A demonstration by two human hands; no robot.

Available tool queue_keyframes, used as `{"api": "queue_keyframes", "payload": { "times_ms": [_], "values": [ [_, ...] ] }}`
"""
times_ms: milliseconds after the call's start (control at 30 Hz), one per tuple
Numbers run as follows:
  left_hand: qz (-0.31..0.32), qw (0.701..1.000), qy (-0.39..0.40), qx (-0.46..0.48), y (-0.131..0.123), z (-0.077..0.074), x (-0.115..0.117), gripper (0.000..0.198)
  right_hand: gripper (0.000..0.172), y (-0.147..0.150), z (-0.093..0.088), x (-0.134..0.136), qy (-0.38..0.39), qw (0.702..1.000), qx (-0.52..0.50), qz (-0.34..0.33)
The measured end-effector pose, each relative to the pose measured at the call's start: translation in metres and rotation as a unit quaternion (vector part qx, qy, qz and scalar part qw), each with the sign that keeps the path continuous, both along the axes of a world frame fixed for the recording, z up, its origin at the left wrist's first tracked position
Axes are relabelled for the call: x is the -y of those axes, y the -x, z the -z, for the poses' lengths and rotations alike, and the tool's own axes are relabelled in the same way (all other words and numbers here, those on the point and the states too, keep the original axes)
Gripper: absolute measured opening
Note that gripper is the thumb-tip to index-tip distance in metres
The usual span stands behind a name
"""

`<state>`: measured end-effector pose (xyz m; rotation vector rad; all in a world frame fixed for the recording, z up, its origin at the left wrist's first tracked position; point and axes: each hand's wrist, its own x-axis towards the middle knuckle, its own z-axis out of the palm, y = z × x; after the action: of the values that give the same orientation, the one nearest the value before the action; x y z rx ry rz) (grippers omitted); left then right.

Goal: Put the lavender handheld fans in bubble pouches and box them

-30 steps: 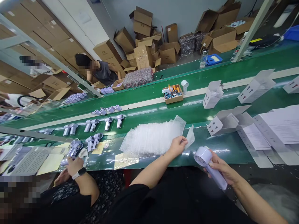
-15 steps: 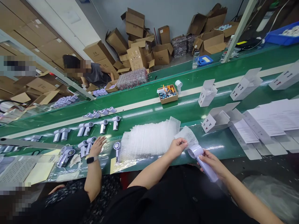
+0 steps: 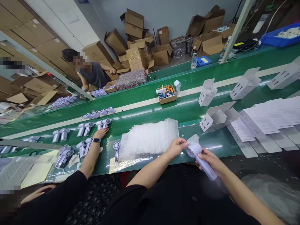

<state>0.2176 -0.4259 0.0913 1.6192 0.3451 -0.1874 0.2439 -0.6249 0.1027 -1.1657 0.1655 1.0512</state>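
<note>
A clear bubble-wrap bag [image 3: 194, 139] hangs at the round head of a lilac handheld fan [image 3: 206, 165], partly around it. My left hand [image 3: 178, 146] pinches the bag's edge between thumb and fingers, beside the fan head. Wrapped round the fan's body just below the head is my right hand [image 3: 209, 158]; the fan's handle points down and to the right. Left of my hands, a long row of bubble-wrap bags [image 3: 146, 139] lies stacked on the green table.
Open white boxes [image 3: 214, 120] and printed sheets [image 3: 243, 129] are at the right. A small carton of parts [image 3: 167, 94] sits behind the bags. A co-worker's hand [image 3: 101, 132] touches fans [image 3: 103, 123] at the left; another person sits across the belt.
The bag has moved from beside the fan onto its head. The co-worker's hand has reached forward to the fans on the belt, and two there now stand together.
</note>
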Motion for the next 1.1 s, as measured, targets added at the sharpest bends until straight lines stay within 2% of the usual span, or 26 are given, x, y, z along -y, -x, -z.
{"api": "queue_keyframes", "payload": {
  "times_ms": [67, 167, 267, 400, 467, 500, 567, 667, 767, 833, 867, 967, 1033, 1100],
  "values": [
    [0.042, 0.992, -0.09, 0.073, 0.007, -0.005, 0.0, 0.01, 0.041, 0.004, 0.0, 0.0, 0.017, 0.999, -0.003, 0.03],
    [0.142, 0.953, -0.212, 0.164, 0.023, -0.012, 0.004, 0.013, 0.04, 0.011, -0.001, -0.002, 0.023, 0.997, -0.014, 0.077],
    [0.227, 0.922, -0.253, 0.187, 0.031, -0.015, 0.016, 0.014, 0.047, 0.015, 0.0, -0.008, 0.044, 0.992, -0.007, 0.115],
    [0.204, 0.923, -0.288, 0.153, 0.016, -0.023, 0.036, 0.016, 0.063, 0.013, 0.005, -0.014, 0.071, 0.991, 0.011, 0.115],
    [0.228, 0.912, -0.307, 0.15, 0.004, -0.027, 0.042, 0.015, 0.06, 0.01, 0.01, -0.014, 0.075, 0.989, -0.002, 0.124],
    [0.251, 0.909, -0.301, 0.144, -0.001, -0.028, 0.043, 0.015, 0.056, 0.009, 0.012, -0.013, 0.077, 0.988, -0.019, 0.131],
    [0.263, 0.931, -0.241, 0.076, -0.007, -0.027, 0.041, 0.011, 0.044, 0.007, 0.014, -0.006, 0.087, 0.985, -0.07, 0.128],
    [0.199, 0.969, -0.126, -0.074, -0.011, -0.02, 0.034, 0.006, 0.032, 0.004, 0.006, 0.011, 0.118, 0.987, -0.089, 0.058],
    [0.125, 0.98, 0.013, -0.154, -0.012, -0.023, 0.028, 0.016, 0.032, -0.009, -0.021, 0.029, 0.145, 0.988, 0.004, -0.056],
    [0.103, 0.976, 0.106, -0.161, -0.015, -0.034, 0.026, 0.025, 0.033, -0.023, -0.041, 0.037, 0.148, 0.981, 0.068, -0.102],
    [0.101, 0.976, 0.126, -0.143, -0.016, -0.042, 0.025, 0.03, 0.032, -0.031, -0.051, 0.039, 0.146, 0.979, 0.089, -0.112],
    [0.089, 0.99, 0.108, -0.031, -0.02, -0.067, 0.017, 0.044, 0.029, -0.051, -0.069, 0.037, 0.099, 0.985, 0.09, -0.105],
    [0.098, 0.993, 0.027, 0.061, -0.023, -0.077, 0.012, 0.071, 0.026, -0.058, -0.073, 0.03, 0.042, 0.994, 0.062, -0.082],
    [0.156, 0.977, -0.079, 0.123, -0.026, -0.078, 0.01, 0.101, 0.022, -0.061, -0.074, 0.021, -0.01, 0.996, 0.048, -0.071]
  ]
}}
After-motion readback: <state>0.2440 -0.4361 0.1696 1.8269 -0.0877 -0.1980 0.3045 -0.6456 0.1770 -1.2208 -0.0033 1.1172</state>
